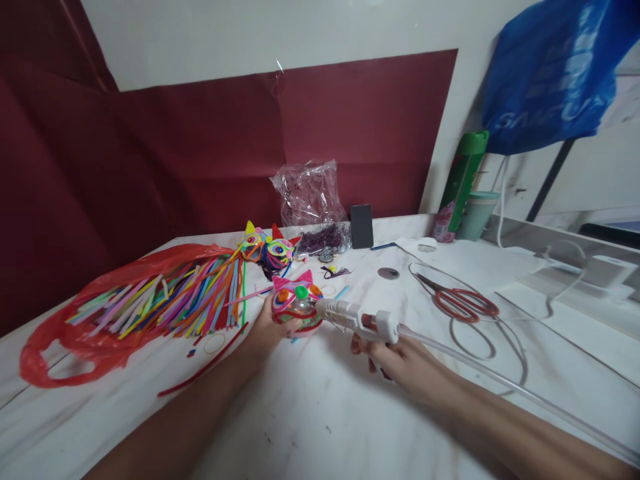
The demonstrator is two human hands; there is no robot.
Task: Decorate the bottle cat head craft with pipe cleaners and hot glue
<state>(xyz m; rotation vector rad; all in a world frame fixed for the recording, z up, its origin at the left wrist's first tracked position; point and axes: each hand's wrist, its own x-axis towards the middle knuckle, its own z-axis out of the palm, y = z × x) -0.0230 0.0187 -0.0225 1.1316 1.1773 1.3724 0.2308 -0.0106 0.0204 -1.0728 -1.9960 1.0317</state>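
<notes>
My left hand (270,327) is closed around a small craft figure (296,305), a clear rounded body with pink ears, a green dot and coloured eye rings. My right hand (395,357) grips a white hot glue gun (360,320). Its nozzle points left and touches the figure's right side. A clear glue stick and cord trail back from the gun along my right forearm.
A red plastic bag (75,333) holds several coloured pipe cleaners (175,297). Two finished figures (265,250) stand behind. Red-handled scissors (463,303), a white cable (500,347), a crumpled clear bag (307,193), a dark box (361,225), a green can (463,180) and a teal cup (477,215) lie around the white table.
</notes>
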